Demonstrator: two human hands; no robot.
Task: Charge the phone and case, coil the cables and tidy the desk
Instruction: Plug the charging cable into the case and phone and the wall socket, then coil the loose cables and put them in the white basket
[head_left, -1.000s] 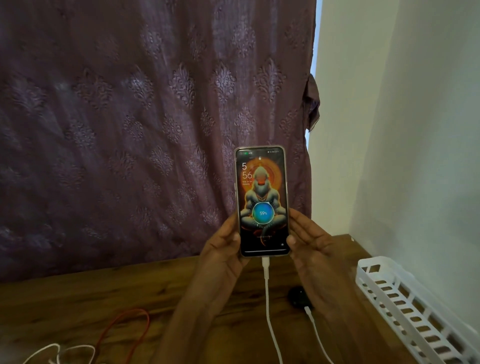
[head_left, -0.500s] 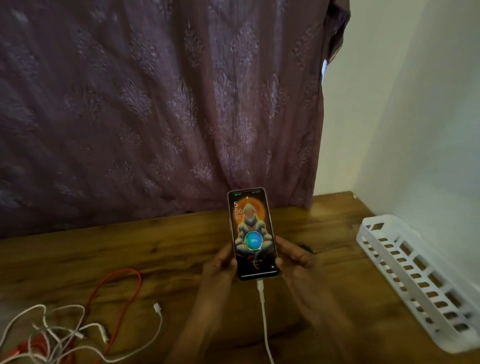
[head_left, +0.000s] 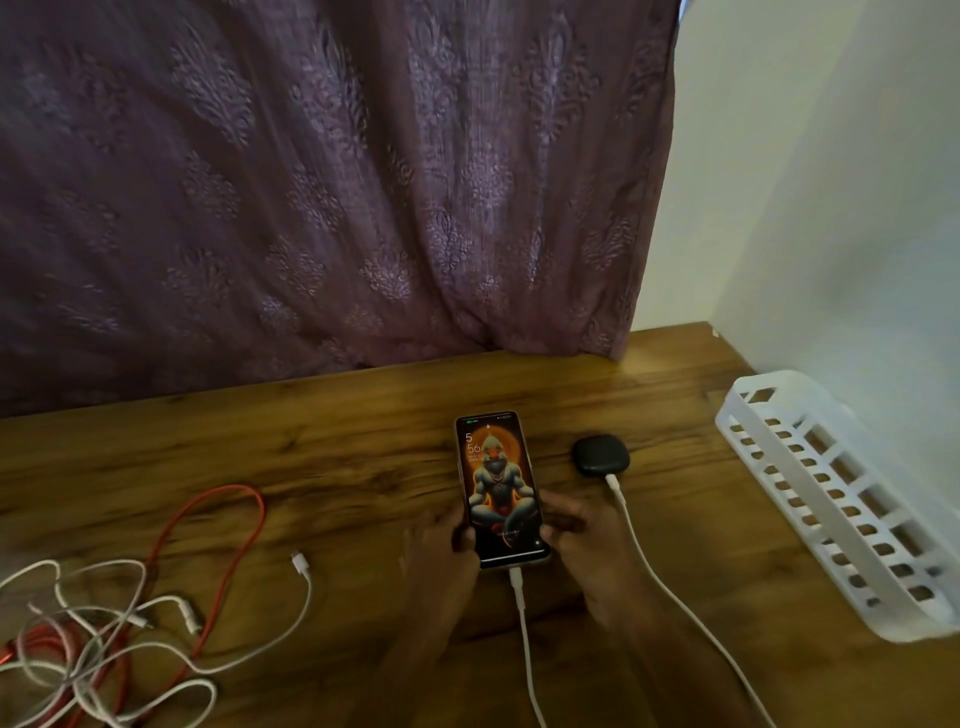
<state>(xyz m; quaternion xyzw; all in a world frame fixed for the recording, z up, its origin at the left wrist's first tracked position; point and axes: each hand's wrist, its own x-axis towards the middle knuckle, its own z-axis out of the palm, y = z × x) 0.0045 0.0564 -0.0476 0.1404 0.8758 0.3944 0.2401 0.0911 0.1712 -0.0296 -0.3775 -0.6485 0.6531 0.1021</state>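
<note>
The phone (head_left: 497, 486) lies low over the wooden desk (head_left: 337, 457) with its screen lit. A white cable (head_left: 525, 634) is plugged into its bottom end. My left hand (head_left: 447, 545) grips the phone's lower left edge and my right hand (head_left: 576, 525) grips its lower right edge. A small black case (head_left: 600, 455) sits just right of the phone, with a second white cable (head_left: 670, 587) plugged into it. A tangle of white cables (head_left: 104, 639) and a red cable (head_left: 218, 525) lies at the desk's left front.
A white slotted plastic tray (head_left: 836, 499) stands along the right wall. A purple patterned curtain (head_left: 322, 182) hangs behind the desk's back edge. A loose white plug (head_left: 300, 564) lies between the tangle and my left hand.
Both hands have lowered the phone from upright in the air down to the desk surface. The view tilted down, and the black case now shows beside the phone.
</note>
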